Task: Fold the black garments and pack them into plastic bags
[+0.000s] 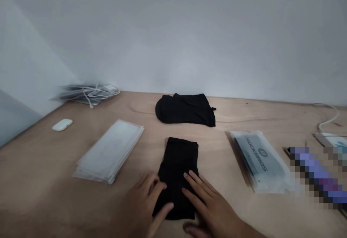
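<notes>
A folded black cloth (180, 158) lies flat on the wooden table (130, 209) in front of me. At its left edge is my left hand (149, 202), fingers curled but apart, the thumb stretched over the cloth's lower part. My right hand (207, 202) rests on the cloth's right side with the fingers spread. Further back, near the wall, lies a second black fabric piece (185, 109) with a rounded left end and a small loop at its right.
Left of the cloth lies a stack of frosted plastic sleeves (111, 151). On the right is a printed plastic pouch (261, 162), beside a pixelated object (320, 176). A white mouse (62, 124) and white cables (100, 90) are at the far left.
</notes>
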Demonstrator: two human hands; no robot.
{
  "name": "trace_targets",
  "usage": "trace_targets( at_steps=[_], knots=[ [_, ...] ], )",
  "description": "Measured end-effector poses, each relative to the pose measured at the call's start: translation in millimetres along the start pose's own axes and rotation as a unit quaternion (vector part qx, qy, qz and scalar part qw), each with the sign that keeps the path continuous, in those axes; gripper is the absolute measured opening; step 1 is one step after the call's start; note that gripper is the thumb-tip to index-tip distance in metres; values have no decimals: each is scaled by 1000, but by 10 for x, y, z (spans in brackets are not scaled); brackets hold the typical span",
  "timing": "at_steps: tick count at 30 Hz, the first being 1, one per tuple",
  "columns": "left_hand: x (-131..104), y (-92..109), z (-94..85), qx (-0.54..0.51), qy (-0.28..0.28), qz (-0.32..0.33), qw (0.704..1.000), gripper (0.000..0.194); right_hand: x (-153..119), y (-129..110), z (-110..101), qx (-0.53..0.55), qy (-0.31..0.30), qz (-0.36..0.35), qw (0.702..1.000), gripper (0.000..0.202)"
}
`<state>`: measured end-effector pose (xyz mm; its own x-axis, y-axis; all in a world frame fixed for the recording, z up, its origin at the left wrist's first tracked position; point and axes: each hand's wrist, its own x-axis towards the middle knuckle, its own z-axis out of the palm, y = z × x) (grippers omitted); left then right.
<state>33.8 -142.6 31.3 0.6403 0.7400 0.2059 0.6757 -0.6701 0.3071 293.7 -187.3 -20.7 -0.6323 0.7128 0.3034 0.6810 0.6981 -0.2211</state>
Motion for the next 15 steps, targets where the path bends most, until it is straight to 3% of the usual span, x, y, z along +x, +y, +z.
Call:
trace_targets(
  at_steps=[3, 6, 10, 15],
  knots=[
    [-1, -96, -122, 14, -37, 136, 990, 62, -19, 13, 13, 20, 31, 6, 999, 58],
    [-9, -208, -109, 28, -38, 201, 979, 52, -32, 16, -25, 35, 61, -11, 997, 48],
    [3, -249, 0, -1, 12, 228, 974, 39, -31, 21, -98, 60, 49, 5, 997, 34],
    [63, -228, 64, -27, 36, 173, 984, 37, -47, 87, -92, 65, 22, 16, 998, 59]
  ],
)
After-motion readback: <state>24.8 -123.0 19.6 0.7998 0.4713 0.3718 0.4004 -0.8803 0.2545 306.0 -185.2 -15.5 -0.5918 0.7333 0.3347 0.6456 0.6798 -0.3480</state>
